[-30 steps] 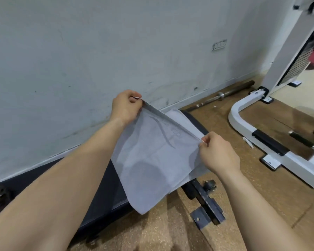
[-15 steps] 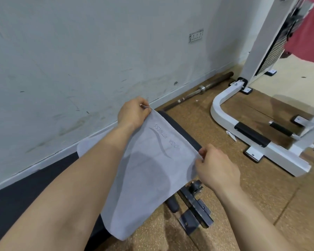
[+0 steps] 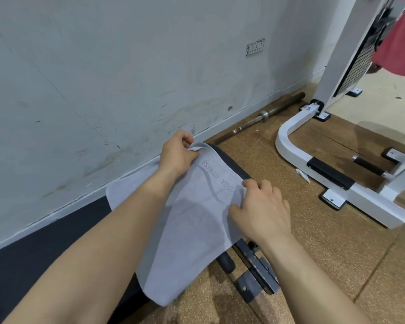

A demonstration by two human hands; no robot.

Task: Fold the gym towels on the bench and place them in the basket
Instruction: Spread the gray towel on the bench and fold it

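Grey towel (image 3: 192, 220), aloft a second ago, now drapes across the black bench (image 3: 56, 249), its far corners pinched by the left hand (image 3: 177, 155) and right hand (image 3: 262, 211), apparently laid flat for folding, with no basket in view.

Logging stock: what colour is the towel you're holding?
Light grey towel with darker grey lettering; head view.

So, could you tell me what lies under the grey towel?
The black bench shows around the towel, and its metal frame below the hanging end; anything directly beneath is covered.
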